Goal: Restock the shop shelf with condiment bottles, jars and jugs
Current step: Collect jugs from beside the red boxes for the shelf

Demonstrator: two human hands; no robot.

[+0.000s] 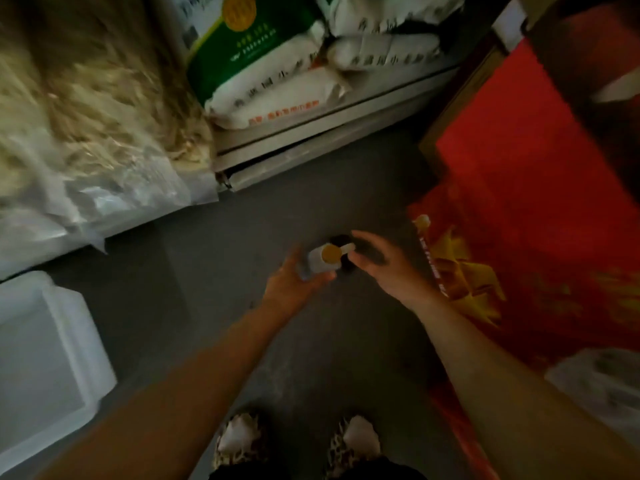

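The left hand (pixel 294 285) gripped a small pale bottle (pixel 320 263) with a yellow cap (pixel 331 253), its fingers curled round the body from the left. The right hand (pixel 379 263) hovered just right of the bottle with its fingers loosely spread; the blur hid whether they touched it. Both hung over a grey floor (pixel 242 230). Beyond the hands, white sacks (pixel 277 102) lay on a low shelf (pixel 311 140). Left of the left hand stood a white plastic tub (pixel 86 341); right of the right hand were red cartons (pixel 519 188).
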